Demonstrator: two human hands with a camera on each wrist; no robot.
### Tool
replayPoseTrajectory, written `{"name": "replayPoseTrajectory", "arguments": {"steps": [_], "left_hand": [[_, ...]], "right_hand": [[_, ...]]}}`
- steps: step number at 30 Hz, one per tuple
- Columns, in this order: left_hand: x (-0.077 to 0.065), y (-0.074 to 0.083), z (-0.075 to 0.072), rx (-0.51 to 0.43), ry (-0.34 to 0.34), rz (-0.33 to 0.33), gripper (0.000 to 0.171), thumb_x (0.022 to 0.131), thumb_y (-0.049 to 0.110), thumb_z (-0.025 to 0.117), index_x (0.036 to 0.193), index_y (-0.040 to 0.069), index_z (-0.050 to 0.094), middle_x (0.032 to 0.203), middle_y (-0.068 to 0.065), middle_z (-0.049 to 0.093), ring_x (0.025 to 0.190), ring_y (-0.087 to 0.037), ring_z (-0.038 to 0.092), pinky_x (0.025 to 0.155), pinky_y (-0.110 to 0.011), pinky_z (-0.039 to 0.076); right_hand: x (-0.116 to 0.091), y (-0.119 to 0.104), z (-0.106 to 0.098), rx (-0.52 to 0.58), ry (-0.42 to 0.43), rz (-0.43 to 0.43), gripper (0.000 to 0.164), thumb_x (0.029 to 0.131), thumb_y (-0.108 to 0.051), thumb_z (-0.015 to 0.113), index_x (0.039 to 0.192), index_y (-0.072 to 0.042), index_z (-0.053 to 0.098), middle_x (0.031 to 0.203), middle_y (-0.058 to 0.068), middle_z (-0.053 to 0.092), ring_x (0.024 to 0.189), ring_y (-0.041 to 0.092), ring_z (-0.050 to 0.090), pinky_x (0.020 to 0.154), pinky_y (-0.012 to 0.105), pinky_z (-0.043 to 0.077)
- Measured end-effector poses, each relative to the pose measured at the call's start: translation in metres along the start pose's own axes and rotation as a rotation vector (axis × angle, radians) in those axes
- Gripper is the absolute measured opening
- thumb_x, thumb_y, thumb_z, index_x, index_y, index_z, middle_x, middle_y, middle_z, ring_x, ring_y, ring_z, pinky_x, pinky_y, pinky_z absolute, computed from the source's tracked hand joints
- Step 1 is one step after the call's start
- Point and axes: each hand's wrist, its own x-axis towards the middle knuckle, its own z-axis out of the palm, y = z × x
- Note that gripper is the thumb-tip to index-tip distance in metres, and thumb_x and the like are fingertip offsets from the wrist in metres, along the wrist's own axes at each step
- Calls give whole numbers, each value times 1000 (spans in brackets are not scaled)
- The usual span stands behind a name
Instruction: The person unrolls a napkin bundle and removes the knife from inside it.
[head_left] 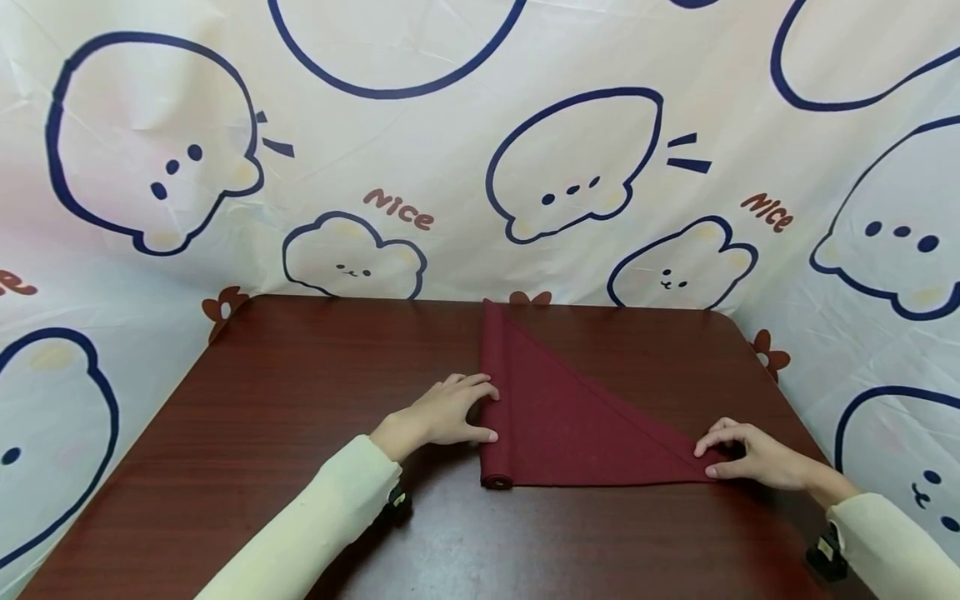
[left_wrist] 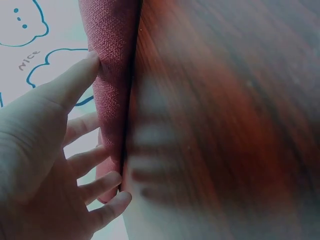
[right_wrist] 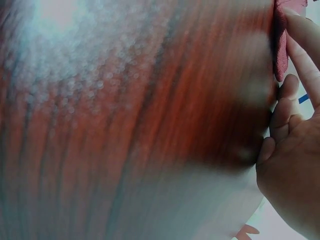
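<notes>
Right of centre, the cloth is laid on the counter; its roll is touched by the loosely spread left hand, its corner pinched by the right hand, apparently for tautness.

Lane left, blocked middle

You can pass over bare desk left of the left hand. Between it and the right hand, maroon cloth bars desk level; beyond both hands, the backdrop walls you off.
</notes>
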Motion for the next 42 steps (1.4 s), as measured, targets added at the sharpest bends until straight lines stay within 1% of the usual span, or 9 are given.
{"name": "replayPoseTrajectory", "arguments": {"steps": [9, 14, 20, 26, 30, 34, 39, 42], "left_hand": [[-2, -2, 4, -44, 2, 1, 57, 89, 47, 75, 138, 24, 56, 163, -6, 37, 146, -36, 38, 116, -57, 34], [-1, -2, 3, -47, 1, 3, 57, 89, 47, 74, 139, 25, 55, 163, -6, 36, 146, -35, 36, 117, -56, 34], [0, 1, -2, -29, -3, 12, 58, 89, 47, 74, 138, 22, 56, 162, -8, 38, 148, -36, 35, 118, -56, 32], [3, 10, -4, -8, 26, 30, 57, 89, 47, 75, 137, 20, 58, 160, -9, 40, 146, -36, 37, 117, -56, 34], [8, 21, 0, 28, 29, 72, 59, 90, 48, 73, 140, 20, 57, 160, -10, 40, 147, -35, 36, 117, -56, 34], [13, 30, 7, 100, 7, 93, 61, 91, 54, 70, 142, 23, 57, 160, -8, 40, 147, -32, 35, 116, -54, 36], [15, 35, 13, 173, -16, 66, 62, 90, 58, 68, 142, 26, 58, 160, -5, 42, 147, -29, 36, 115, -52, 37], [14, 35, 14, 179, -22, 49, 61, 90, 59, 67, 140, 25, 60, 160, -4, 43, 149, -30, 34, 116, -52, 37]], "right_hand": [[0, 1, -1, 7, -7, -1, 18, 89, -7, 75, 105, -15, 73, 101, -3, 63, 96, 5, 53, 77, 23, 40], [0, 1, -1, 11, -5, -2, 18, 89, -6, 74, 105, -15, 73, 102, -3, 63, 97, 4, 53, 78, 23, 40], [0, 1, 0, 18, -5, -15, 19, 89, -5, 74, 106, -14, 73, 102, -2, 63, 96, 5, 54, 78, 23, 40], [0, 2, 0, 11, -2, -17, 19, 89, -5, 74, 106, -14, 73, 101, -3, 63, 96, 5, 53, 77, 22, 40], [0, 2, 0, 17, -2, -21, 19, 89, -4, 74, 105, -14, 73, 101, -3, 63, 96, 5, 53, 77, 23, 40], [0, 1, 1, 19, -4, -25, 19, 89, -4, 74, 106, -14, 73, 101, -2, 63, 96, 5, 53, 77, 24, 40], [0, 0, 0, 15, -10, -18, 18, 90, -6, 74, 106, -14, 73, 101, -2, 63, 96, 5, 53, 77, 24, 40], [0, 0, 0, 10, -15, -14, 18, 90, -6, 74, 106, -14, 73, 101, -2, 62, 96, 5, 53, 77, 23, 40]]}}
